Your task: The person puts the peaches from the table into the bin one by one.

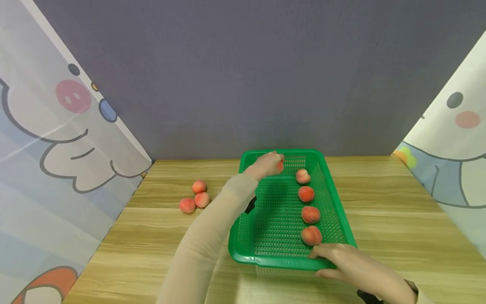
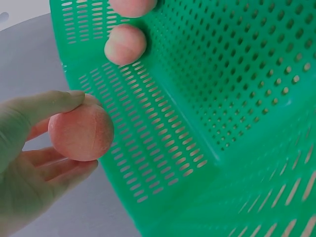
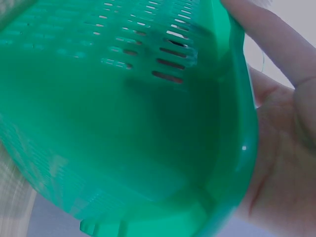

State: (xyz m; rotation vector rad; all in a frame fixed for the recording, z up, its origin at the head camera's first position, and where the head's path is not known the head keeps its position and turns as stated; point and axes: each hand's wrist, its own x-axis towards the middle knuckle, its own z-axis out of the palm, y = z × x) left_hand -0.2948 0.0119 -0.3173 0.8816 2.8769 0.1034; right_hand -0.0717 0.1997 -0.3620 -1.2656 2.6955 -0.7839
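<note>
My left hand [image 1: 268, 164] pinches a fuzzy pinkish-red peach [image 2: 81, 129] between thumb and fingers, over the far end of a green perforated plastic basket [image 1: 234, 247]. In the left wrist view the peach is held by the basket's rim, above its slotted end wall. Several peaches stand in a row along the basket's right side, from a pale one [image 1: 303, 176] at the back to a redder one [image 1: 311, 235] at the front. At the near right corner my right hand [image 1: 347, 264] grips the basket rim [image 3: 244, 148], fingers over the edge and thumb outside.
Three peaches [image 1: 202, 199] lie close together on the wooden table [image 1: 152, 253], left of the basket. A dark grey panel [image 1: 235, 84] rises behind the table. Cartoon-printed cloths hang at both sides [image 1: 455, 139].
</note>
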